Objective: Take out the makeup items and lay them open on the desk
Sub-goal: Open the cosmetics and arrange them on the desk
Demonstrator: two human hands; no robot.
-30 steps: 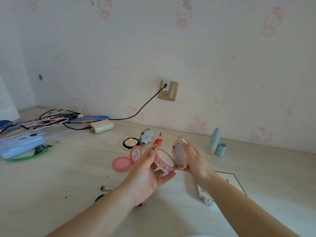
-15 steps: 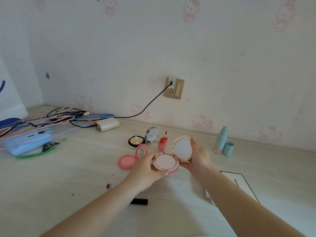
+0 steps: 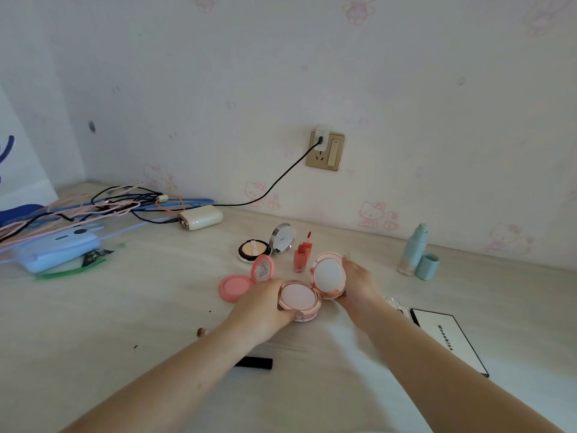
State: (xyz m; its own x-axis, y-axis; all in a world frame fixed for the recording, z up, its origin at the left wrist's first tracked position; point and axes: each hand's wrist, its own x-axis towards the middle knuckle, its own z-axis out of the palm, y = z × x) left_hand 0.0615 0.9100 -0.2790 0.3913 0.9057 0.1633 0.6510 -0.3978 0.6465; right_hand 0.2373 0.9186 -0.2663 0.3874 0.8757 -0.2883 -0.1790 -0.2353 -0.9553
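Your left hand (image 3: 265, 303) curls round the base of the pink cushion compact (image 3: 299, 300), fingers wrapped along its near-left edge, while your right hand (image 3: 359, 284) grips the hinged mirror lid (image 3: 328, 275) from the right side, holding it tilted up and back. The compact sits low over the tabletop (image 3: 125, 323), touching it or very nearly — the view does not settle which. It is already open, and it lies just beside the pink blush compact (image 3: 237, 285) and in front of the red lip tint (image 3: 301, 256), with the yellow powder compact (image 3: 253, 250) further back.

Expect this thing to be light and rigid — a smooth plastic shell that will probably slip if you only pinch the glossy rim. The hinge looks like the weak point, and the mirror is likely the fragile part, so keep your hold on the base's side wall rather than levering on the lid. The pale puff on top sits loose, by the look of it, so keep the base level as you let go. Release the lid gently; it may fall shut or tip the compact backward.

The teal bottle (image 3: 412, 251) and its cap (image 3: 429, 266) stand well apart to the right.
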